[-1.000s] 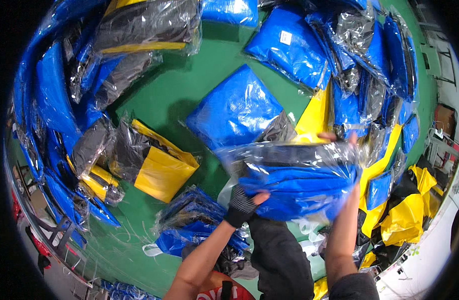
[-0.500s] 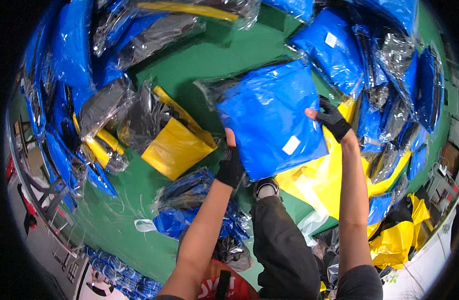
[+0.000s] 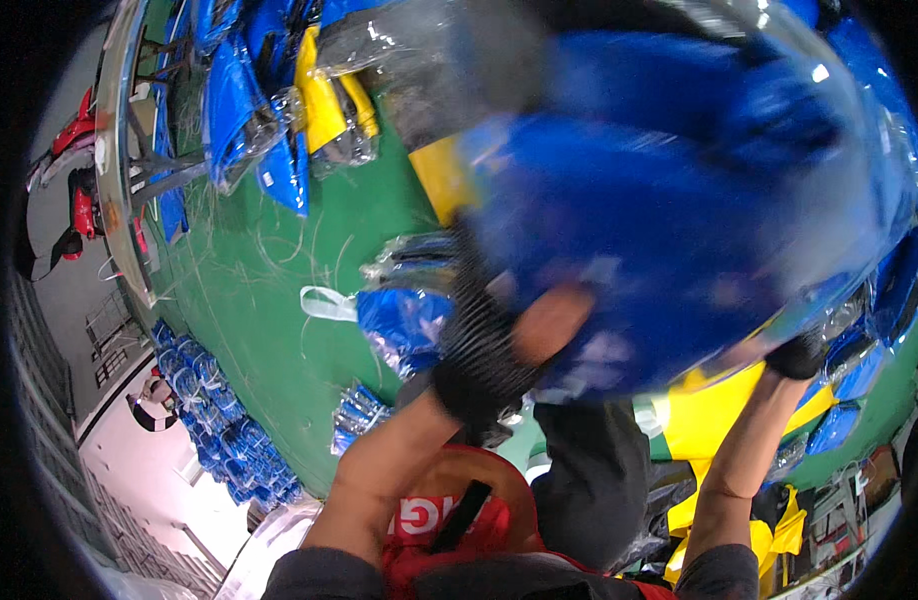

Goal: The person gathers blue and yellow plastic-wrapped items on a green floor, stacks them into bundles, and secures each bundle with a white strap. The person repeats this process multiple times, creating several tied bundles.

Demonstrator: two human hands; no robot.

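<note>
Going left to right, we have tied blue bundles (image 3: 214, 415) on the green floor (image 3: 259, 255), well out to the left of the grip, then a small blue bag (image 3: 404, 315) with a white loop (image 3: 329, 303) just left of the left hand (image 3: 494, 340). That hand is closed on the near left edge of the big blue pack (image 3: 659, 230), thumb laid over the upper face, other fingers mostly hidden. We place the pack between the two hands and reaching well beyond them, its near edge at the grip, its far part blurred. We'd judge it soft and floppy, light for its bulk, not fragile, but the clear plastic sleeve (image 3: 829, 190) looks slick and could slide, so we'd take folded cloth and film together at both near corners, thumbs on top. Under the pack's near edge, nearer the body than the grip, lies a yellow sheet (image 3: 714, 415). Then the right hand (image 3: 791, 357), fingers blurred, looks closed on the near right edge; exact finger placement we can't tell. Past it, right of the grip, more blue packs (image 3: 899, 285)
</note>
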